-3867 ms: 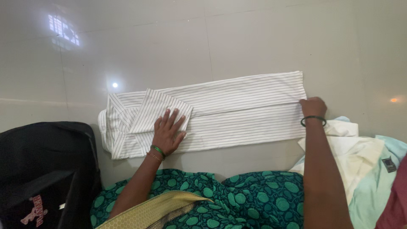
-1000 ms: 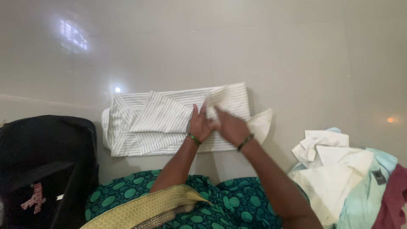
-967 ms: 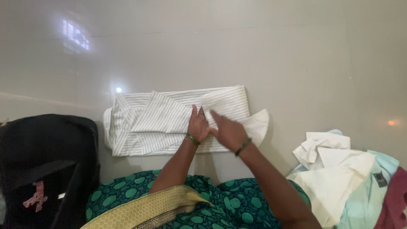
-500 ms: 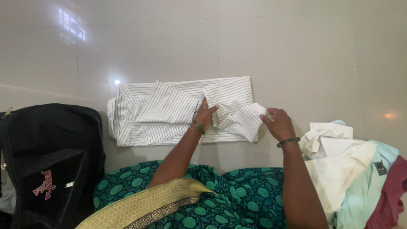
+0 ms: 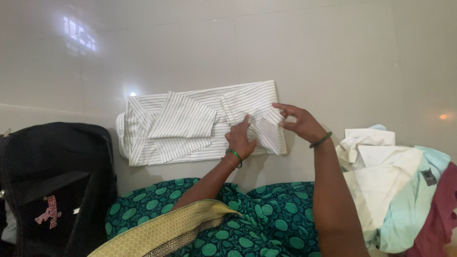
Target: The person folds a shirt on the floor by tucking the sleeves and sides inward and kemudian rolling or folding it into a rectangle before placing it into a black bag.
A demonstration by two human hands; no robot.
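A white shirt with thin dark stripes (image 5: 185, 124) lies folded on the pale tiled floor in front of me. My left hand (image 5: 240, 139), with green bangles at the wrist, presses flat on the shirt's right part, fingers pointing up. My right hand (image 5: 297, 122), wearing a dark bangle, pinches the right edge of the folded-over striped cloth (image 5: 271, 128) between thumb and fingers and lifts it slightly. A folded sleeve lies across the shirt's left half.
A black bag (image 5: 50, 183) stands at the lower left. A heap of clothes, white (image 5: 376, 171), light green (image 5: 414, 200) and maroon (image 5: 440, 214), lies at the right. My lap in green patterned cloth (image 5: 228, 219) fills the bottom. Glossy floor tiles (image 5: 309, 52) stretch beyond.
The long shirt was folded in from the right to about half its length. In the last half second my right hand moved up along the fold's edge and my left shifted right.
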